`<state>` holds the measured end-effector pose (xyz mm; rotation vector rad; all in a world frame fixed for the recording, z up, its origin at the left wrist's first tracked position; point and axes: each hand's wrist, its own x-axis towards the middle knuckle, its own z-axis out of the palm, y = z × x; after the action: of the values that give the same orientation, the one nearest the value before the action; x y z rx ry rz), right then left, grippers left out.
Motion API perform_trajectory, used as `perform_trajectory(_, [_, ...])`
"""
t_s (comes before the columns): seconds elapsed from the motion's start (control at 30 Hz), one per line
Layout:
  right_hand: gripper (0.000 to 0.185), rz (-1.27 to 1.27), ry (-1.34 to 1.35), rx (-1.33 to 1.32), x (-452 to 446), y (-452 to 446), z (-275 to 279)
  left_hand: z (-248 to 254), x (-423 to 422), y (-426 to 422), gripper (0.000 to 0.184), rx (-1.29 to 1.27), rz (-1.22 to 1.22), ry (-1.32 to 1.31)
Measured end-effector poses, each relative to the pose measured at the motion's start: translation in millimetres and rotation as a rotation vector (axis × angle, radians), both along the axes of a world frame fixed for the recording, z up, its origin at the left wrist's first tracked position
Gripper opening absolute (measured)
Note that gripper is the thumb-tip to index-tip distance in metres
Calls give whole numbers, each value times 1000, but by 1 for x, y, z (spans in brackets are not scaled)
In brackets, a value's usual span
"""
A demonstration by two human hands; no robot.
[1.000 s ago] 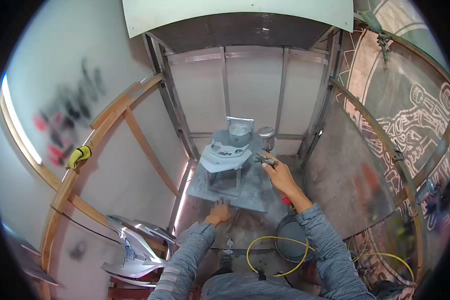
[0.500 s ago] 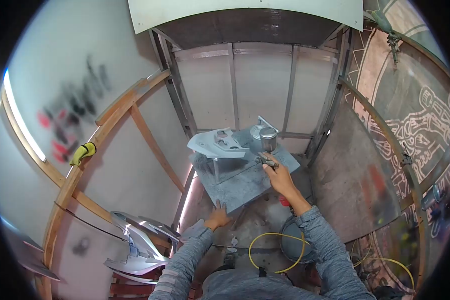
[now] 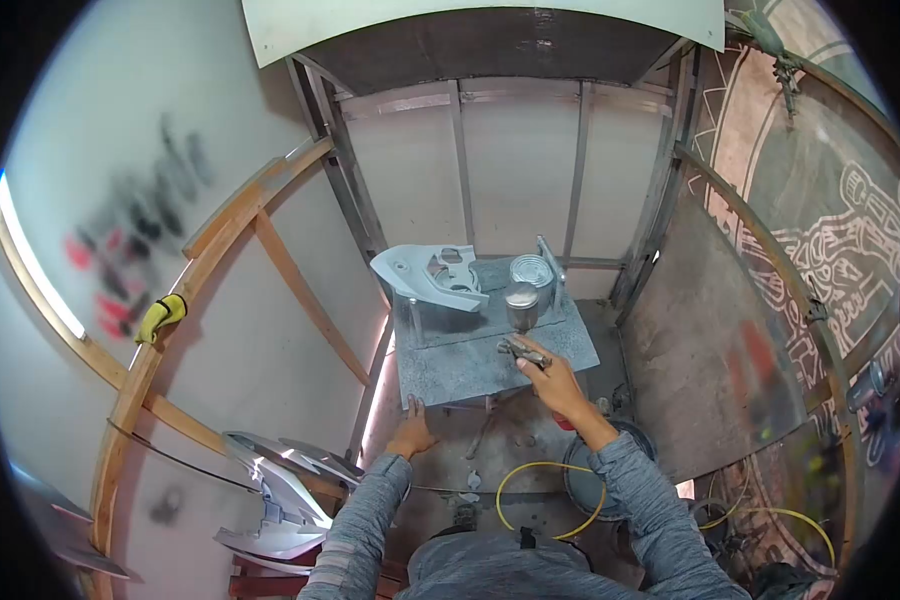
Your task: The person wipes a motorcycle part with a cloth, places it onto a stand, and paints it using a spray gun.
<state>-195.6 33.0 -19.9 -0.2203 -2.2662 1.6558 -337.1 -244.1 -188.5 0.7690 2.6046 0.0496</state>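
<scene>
My right hand (image 3: 555, 385) is closed around a spray gun (image 3: 515, 348) with a metal cup (image 3: 522, 312) on top, held over the board's near right part. A grey, paint-dusted board (image 3: 470, 375) forms the work stand's top. My left hand (image 3: 410, 436) touches the board's near left corner, its fingers stretched out over the edge. At the back left of the board, a light grey molded panel (image 3: 420, 275) rests raised on a post. Behind the gun's cup stands an open can (image 3: 532, 270), with an upright metal piece beside it.
Light molded panels (image 3: 285, 510) lie low on the left, near a wooden rail (image 3: 220, 235) with a yellow-green glove (image 3: 162, 317). A yellow hose (image 3: 515, 475) loops by a dark bucket (image 3: 590, 490) below the stand. Another spray gun (image 3: 785, 85) hangs at upper right.
The board has turned clockwise, its near corner swinging left with my left hand. The panel and can have turned with it. My right hand has brought the spray gun slightly lower and left.
</scene>
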Motion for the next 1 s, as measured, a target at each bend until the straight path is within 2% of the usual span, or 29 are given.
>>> perform_trajectory(0.1, [43, -142, 62, 20, -3, 2, -11, -2, -5, -1, 110, -29, -15, -7])
perform_trajectory(0.2, [43, -416, 199, 49, -9, 15, -8, -1, -5, -3, 109, -13, -19, -31])
perform_trajectory(0.3, [43, -412, 243, 101, -10, 15, -16, 0, -4, 0, 109, -22, 0, -54])
perform_trajectory(0.37, [43, -337, 148, 33, -1, 3, -12, -1, -4, -1, 110, -8, -10, -27])
perform_trajectory(0.47, [45, -167, 154, 96, 5, -12, -28, -31, -14, -6, 112, 4, -59, 36])
perform_trajectory(0.53, [45, -123, 114, 87, 12, -23, -26, -24, -14, -6, 112, 4, -93, 75])
perform_trajectory(0.6, [45, -55, 109, 72, 12, -28, -28, -17, -14, -7, 112, 46, -18, -5])
perform_trajectory(0.73, [45, -63, 100, 106, -1, -17, -23, -11, -18, -7, 111, 25, -25, -1])
perform_trajectory(0.9, [45, -285, 289, 105, -21, 6, 2, -25, -31, -11, 111, -25, -55, 18])
perform_trajectory(1.0, [45, -323, 259, 147, -16, 7, 14, -33, -39, -13, 111, -35, -78, 9])
